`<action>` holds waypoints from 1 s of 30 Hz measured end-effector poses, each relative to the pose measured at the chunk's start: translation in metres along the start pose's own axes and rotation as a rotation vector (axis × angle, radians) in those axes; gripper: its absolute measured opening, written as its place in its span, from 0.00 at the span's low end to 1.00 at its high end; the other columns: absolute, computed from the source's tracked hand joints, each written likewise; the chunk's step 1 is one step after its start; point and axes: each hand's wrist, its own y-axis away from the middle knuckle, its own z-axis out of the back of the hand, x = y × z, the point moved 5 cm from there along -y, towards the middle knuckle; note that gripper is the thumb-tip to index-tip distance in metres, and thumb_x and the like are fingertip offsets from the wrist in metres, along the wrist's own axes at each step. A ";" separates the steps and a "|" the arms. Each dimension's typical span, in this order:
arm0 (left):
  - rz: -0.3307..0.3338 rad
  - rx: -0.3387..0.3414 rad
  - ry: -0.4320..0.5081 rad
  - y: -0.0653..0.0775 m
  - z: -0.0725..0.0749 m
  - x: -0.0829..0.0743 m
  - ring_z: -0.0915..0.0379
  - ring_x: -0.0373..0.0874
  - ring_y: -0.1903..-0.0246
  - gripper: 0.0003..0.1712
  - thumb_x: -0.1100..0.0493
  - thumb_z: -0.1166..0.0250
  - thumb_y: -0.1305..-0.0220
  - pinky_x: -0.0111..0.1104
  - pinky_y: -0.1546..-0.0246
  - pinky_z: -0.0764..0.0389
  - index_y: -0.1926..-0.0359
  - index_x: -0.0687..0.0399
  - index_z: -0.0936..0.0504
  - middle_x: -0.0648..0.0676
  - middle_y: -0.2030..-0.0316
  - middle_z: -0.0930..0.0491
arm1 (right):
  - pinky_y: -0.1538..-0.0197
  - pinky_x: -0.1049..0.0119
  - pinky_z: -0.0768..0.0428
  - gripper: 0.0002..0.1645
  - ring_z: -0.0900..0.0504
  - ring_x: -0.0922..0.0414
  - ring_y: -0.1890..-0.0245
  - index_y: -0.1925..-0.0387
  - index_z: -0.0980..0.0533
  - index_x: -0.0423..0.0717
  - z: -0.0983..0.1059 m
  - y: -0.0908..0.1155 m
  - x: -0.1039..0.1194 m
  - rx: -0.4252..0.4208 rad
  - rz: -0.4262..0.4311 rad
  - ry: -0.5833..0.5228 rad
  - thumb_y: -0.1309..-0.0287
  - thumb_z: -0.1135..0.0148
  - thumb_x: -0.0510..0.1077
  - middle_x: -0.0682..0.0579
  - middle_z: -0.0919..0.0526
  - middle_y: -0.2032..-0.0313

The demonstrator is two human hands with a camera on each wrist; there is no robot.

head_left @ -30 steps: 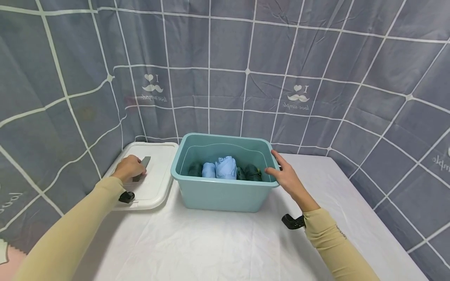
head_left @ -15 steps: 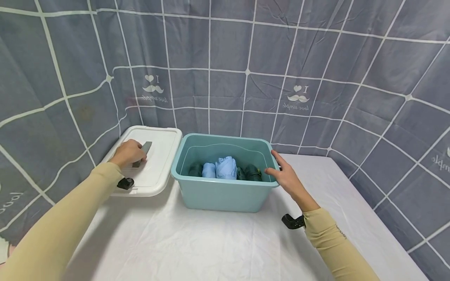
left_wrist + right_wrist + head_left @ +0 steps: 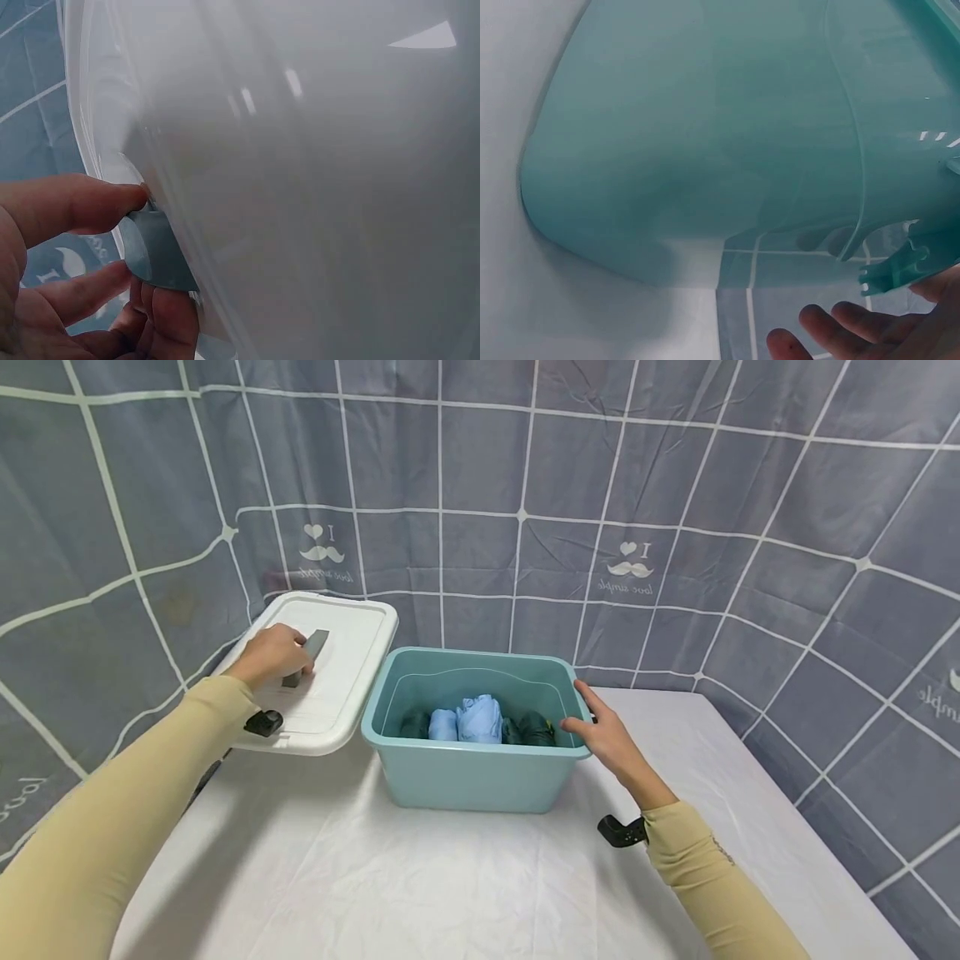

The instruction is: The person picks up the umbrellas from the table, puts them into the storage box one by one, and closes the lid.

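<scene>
In the head view my left hand [image 3: 273, 656] grips the grey handle [image 3: 306, 658] of a white lid [image 3: 341, 681]. The lid is raised off the table and tilted, left of a teal storage bin [image 3: 465, 777]. Thumb and fingers wrap the handle [image 3: 161, 251] in the left wrist view. On the bin's right rim rests my right hand [image 3: 611, 743], thumb over the edge. Its other fingers [image 3: 840, 330] extend loosely outside the wall in the right wrist view. Inside the bin sit light blue bundles [image 3: 480, 720] and dark green bundles [image 3: 536, 729]; their lower parts are hidden.
The bin stands on a white-covered table [image 3: 465, 885]. Grey-blue curtain [image 3: 480, 460] with white grid lines hangs behind it and along both sides. A black wrist-worn device [image 3: 622, 832] sits by the right cuff.
My left hand has lifted the lid by its handle, up and slightly right, from its place left of the bin. The right hand stays at the bin's rim; the bin has not moved.
</scene>
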 end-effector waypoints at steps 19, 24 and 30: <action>-0.075 -0.068 -0.034 0.005 0.043 -0.043 0.29 0.64 0.51 0.36 0.60 0.35 0.45 0.53 0.49 0.27 0.35 0.69 0.29 0.76 0.41 0.28 | 0.33 0.36 0.34 0.50 0.40 0.35 0.27 0.19 0.55 0.60 0.000 0.002 -0.001 0.001 0.006 -0.011 0.34 0.41 0.50 0.39 0.48 0.22; -0.096 -0.045 -0.028 0.007 0.045 -0.058 0.29 0.62 0.53 0.36 0.61 0.37 0.44 0.51 0.51 0.26 0.34 0.67 0.30 0.74 0.41 0.27 | 0.33 0.36 0.35 0.50 0.41 0.36 0.26 0.19 0.55 0.59 0.000 0.003 -0.001 0.000 0.010 -0.013 0.34 0.41 0.50 0.40 0.49 0.22; -0.131 -0.035 -0.048 0.007 0.047 -0.079 0.29 0.61 0.55 0.36 0.62 0.37 0.44 0.46 0.57 0.26 0.33 0.65 0.29 0.72 0.44 0.25 | 0.32 0.36 0.35 0.50 0.41 0.36 0.26 0.19 0.55 0.62 0.000 0.003 -0.002 -0.002 0.011 -0.020 0.34 0.41 0.50 0.40 0.49 0.21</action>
